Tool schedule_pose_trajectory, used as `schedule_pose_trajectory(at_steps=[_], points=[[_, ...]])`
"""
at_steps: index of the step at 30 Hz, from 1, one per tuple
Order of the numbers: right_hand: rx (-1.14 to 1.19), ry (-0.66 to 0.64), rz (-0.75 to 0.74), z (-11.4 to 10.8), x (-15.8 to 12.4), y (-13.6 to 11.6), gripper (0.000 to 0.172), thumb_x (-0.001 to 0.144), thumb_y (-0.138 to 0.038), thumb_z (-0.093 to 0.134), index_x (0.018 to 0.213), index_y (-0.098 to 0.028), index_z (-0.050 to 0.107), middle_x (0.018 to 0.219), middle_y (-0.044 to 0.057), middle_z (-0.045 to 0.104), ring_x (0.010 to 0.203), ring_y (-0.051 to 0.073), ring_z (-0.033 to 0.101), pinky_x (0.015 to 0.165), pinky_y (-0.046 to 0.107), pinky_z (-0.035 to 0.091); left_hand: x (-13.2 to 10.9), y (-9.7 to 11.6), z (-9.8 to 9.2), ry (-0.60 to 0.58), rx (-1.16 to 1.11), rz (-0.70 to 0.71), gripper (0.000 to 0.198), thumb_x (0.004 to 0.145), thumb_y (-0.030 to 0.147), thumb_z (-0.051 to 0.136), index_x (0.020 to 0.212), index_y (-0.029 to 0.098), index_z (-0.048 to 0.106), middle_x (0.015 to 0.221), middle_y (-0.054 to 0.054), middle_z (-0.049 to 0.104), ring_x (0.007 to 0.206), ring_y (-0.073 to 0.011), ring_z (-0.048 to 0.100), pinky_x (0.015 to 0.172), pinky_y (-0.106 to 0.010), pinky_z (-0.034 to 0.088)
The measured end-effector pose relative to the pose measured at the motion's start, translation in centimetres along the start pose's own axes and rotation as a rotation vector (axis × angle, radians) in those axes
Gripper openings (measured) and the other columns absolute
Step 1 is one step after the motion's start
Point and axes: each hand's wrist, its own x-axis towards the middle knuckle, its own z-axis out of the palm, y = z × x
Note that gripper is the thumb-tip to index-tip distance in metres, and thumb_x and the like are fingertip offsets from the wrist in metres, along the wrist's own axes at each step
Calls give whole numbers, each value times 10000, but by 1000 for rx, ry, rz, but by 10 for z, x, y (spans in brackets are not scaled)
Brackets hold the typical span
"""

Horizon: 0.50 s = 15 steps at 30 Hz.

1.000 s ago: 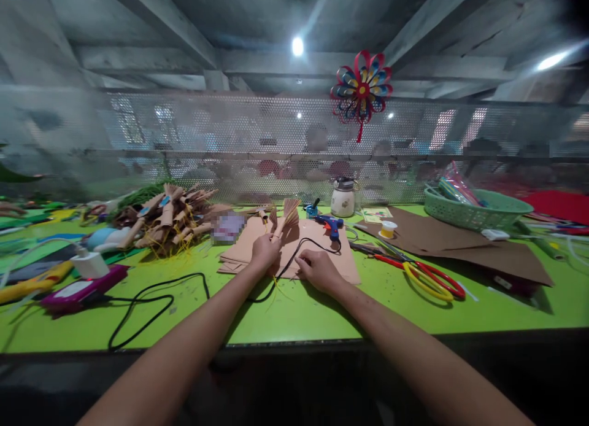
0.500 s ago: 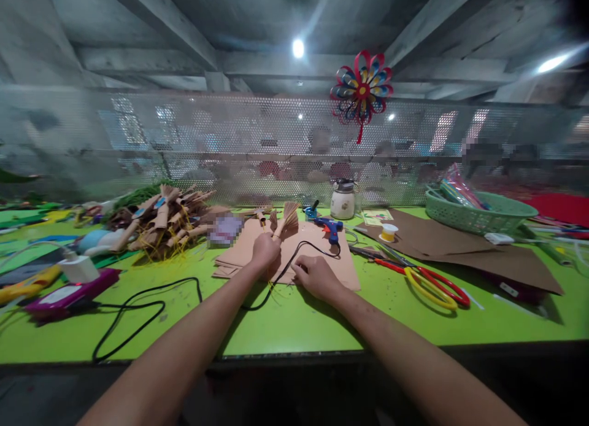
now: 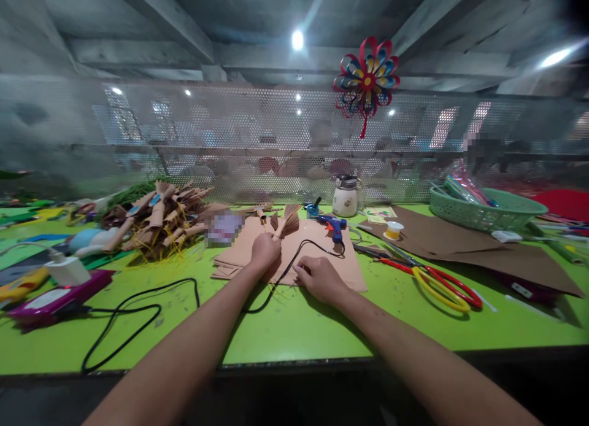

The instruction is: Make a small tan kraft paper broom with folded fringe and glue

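Observation:
My left hand (image 3: 265, 253) is closed around a rolled brown paper piece with a fringed end (image 3: 289, 220), which sticks out beyond the fingers, tilted to the right. Beneath it lies a stack of brown paper sheets (image 3: 239, 242). My right hand (image 3: 317, 277) rests at the near right part of the stack, fingers curled and thumb near the fingertips; anything in them is too small to make out. Between the hands runs the black cord (image 3: 291, 263) of a blue glue gun (image 3: 335, 226), which lies on the paper's far right.
Left, a pile of brown paper rolls with yellow strings (image 3: 170, 220) and a purple power strip (image 3: 64, 297). Right, scissors with red and yellow handles (image 3: 444, 288), a yellow spool (image 3: 393, 231), brown sheets (image 3: 519, 263) and a green basket (image 3: 492, 210). A white jug (image 3: 345, 196) stands behind.
The view has shifted slightly, so things at both sides sit farther outward. Both hands keep nearly the same pose, the left still on the paper roll.

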Motion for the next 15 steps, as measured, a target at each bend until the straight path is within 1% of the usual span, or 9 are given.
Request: schedule_pose_trajectory(at_steps=[4, 8, 15], points=[[22, -1, -9, 2, 0, 2, 241, 879, -287, 475, 742, -178, 641, 652, 43, 682, 607, 142, 613, 569, 215, 379, -2, 2, -2, -2, 23, -5, 301, 783, 321, 504, 893, 123, 701, 787, -151, 689, 745, -240, 627, 584, -260, 355], [28, 4, -23, 3, 0, 2, 249, 884, -293, 467, 744, -176, 636, 671, 42, 683, 609, 135, 606, 571, 212, 374, -2, 3, -3, -6, 24, -17, 306, 791, 329, 497, 891, 125, 703, 785, -136, 693, 743, -229, 632, 580, -252, 359], [45, -12, -21, 4, -1, 4, 234, 883, -274, 459, 758, -180, 633, 667, 31, 689, 601, 131, 605, 570, 209, 373, -2, 4, -4, -12, 25, -52, 324, 809, 316, 499, 941, 88, 686, 857, -164, 694, 799, -227, 640, 633, -248, 398]])
